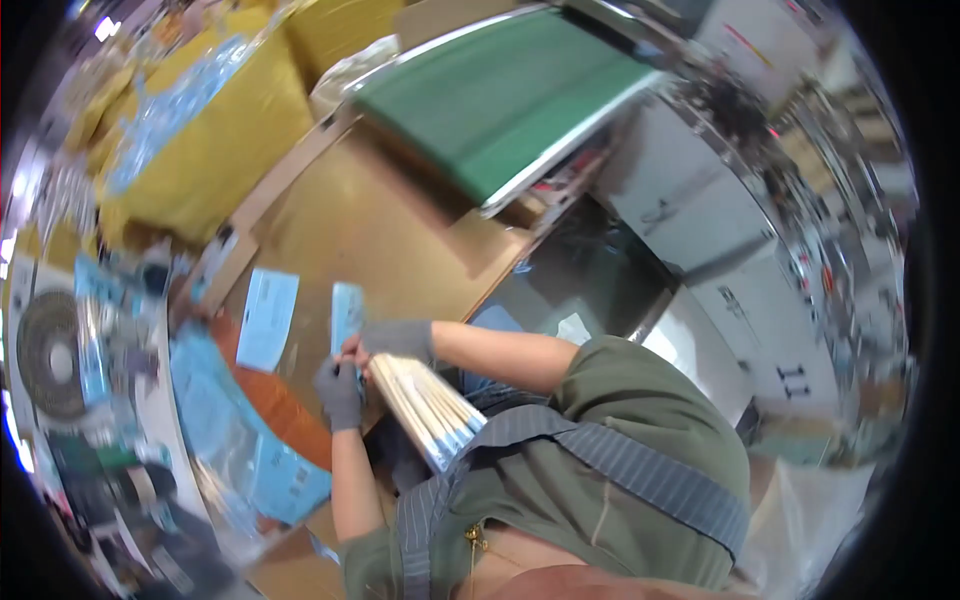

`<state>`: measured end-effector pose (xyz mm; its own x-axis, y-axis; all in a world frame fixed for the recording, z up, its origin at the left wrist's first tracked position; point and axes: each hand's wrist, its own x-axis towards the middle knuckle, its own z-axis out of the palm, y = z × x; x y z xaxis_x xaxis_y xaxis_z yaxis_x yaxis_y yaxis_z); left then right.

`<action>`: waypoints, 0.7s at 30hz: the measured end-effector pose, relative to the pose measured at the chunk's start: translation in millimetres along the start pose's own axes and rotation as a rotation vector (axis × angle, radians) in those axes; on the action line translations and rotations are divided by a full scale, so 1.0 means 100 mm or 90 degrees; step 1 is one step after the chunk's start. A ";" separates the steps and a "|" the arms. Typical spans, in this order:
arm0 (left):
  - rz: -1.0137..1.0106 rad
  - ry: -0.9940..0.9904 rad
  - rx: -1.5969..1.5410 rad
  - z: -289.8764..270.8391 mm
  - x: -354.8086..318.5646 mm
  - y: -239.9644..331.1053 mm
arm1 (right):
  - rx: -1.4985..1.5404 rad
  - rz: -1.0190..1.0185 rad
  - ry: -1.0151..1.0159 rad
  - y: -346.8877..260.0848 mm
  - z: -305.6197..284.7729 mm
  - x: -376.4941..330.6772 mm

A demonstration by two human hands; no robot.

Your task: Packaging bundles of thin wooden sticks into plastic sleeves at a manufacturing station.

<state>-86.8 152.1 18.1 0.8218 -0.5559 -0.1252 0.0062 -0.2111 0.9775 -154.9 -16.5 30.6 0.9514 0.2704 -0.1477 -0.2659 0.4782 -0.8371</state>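
Observation:
My right hand (pixel 395 341), in a grey glove with bare fingertips, is closed at the upper end of a pack of pale wooden sticks (pixel 422 402). The sticks lie side by side, slanting down toward my body, with blue at their lower end. My left hand (pixel 342 393), gloved alike, is closed just left of it, its fingertips meeting those of the right. What it pinches is hidden. A light-blue packet (pixel 346 312) stands out just beyond my fingers; whether it joins the stick pack I cannot tell.
A blue printed packet (pixel 267 318) lies on the brown tabletop (pixel 380 235). More blue packaging (pixel 285 478) is heaped at the left beside an orange-brown piece (pixel 285 412). Beyond are a green conveyor belt (pixel 500 85) and a yellow-wrapped bale (pixel 225 145). Grey cabinets (pixel 690 190) stand at right.

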 end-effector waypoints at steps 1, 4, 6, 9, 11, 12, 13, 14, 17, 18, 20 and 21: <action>0.097 -0.001 0.156 0.05 -0.08 0.18 | 0.212 0.065 0.111 -0.08 0.16 -0.13; 0.107 0.031 0.101 0.02 -0.01 -0.14 | 0.026 0.030 0.110 -0.12 0.16 -0.20; 0.092 -0.012 0.123 0.03 0.01 -0.17 | 0.083 0.066 0.131 -0.08 0.15 -0.20; 0.207 0.015 0.276 0.15 -0.04 -0.03 | -0.092 -0.024 0.119 0.11 0.01 -0.15; 0.339 0.146 0.454 0.22 -0.18 0.15 | 0.052 -0.056 0.116 -0.17 0.28 -0.35; 0.344 0.141 0.454 0.25 -0.22 0.27 | 0.052 -0.062 0.120 -0.14 0.23 -0.35; 0.382 0.136 0.451 0.28 -0.24 0.39 | -0.115 -0.029 0.127 -0.07 0.14 -0.31; 0.416 0.135 0.450 0.28 -0.29 0.50 | -0.281 0.008 0.128 -0.03 0.11 -0.25; 0.518 0.057 0.456 0.25 -0.45 0.67 | -0.379 -0.052 0.213 -0.24 0.33 -0.35; 0.561 0.044 0.475 0.22 -0.50 0.68 | -0.474 -0.102 0.207 -0.34 0.40 -0.39; 0.612 0.072 0.459 0.22 -0.57 0.67 | -0.484 -0.252 0.156 -0.39 0.45 -0.32; 0.629 0.057 0.411 0.28 -0.60 0.68 | -0.112 -0.297 0.091 -0.43 0.46 -0.46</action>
<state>-151.0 148.5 87.8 0.3457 -0.6522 0.6746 -0.9220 -0.1024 0.3734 -194.3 -10.8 98.0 0.9773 -0.0616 0.2025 0.2108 0.3689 -0.9052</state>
